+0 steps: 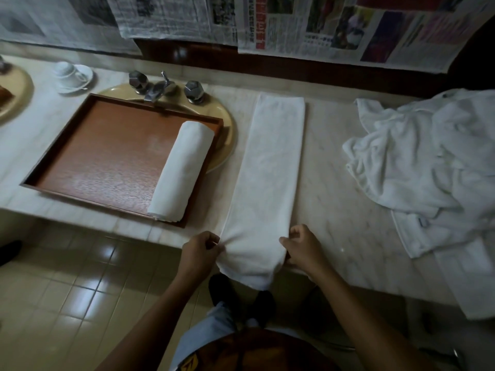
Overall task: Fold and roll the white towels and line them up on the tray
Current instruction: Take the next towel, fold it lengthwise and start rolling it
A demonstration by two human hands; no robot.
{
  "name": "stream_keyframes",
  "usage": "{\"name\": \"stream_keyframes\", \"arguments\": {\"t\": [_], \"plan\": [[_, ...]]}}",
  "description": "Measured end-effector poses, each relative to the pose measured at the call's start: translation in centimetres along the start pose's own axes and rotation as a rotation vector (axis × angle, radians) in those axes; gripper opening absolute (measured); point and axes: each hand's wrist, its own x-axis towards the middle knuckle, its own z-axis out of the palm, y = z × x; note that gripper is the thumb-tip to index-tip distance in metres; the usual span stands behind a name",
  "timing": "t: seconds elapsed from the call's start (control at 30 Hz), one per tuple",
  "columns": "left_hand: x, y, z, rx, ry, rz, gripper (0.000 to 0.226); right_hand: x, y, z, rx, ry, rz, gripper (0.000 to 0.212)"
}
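A long folded white towel (270,167) lies as a narrow strip on the marble counter, its near end hanging over the front edge. My left hand (199,251) pinches the towel's near left corner. My right hand (302,247) grips its near right edge. To the left a brown wooden tray (107,148) sits over the sink, with one rolled white towel (182,170) lying along its right side.
A heap of loose white towels (428,162) covers the counter's right part. Chrome taps (160,87) stand behind the tray. A cup and saucer (72,76) sit at the back left. Newspaper sheets (334,25) hang on the wall. Tiled floor lies below.
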Motion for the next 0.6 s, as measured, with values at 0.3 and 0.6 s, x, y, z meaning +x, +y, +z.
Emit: {"name": "stream_keyframes", "arguments": {"t": [0.3,0.6], "plan": [[0.0,0.5,-0.3,0.030,0.008,0.058,0.011,-1.4,1.2,-0.1,0.096,0.065,0.002,0.048],[0.5,0.2,0.6,0.319,-0.039,0.415,0.040,-2.5,1.2,1.0,-0.366,0.261,-0.390,0.044]]}}
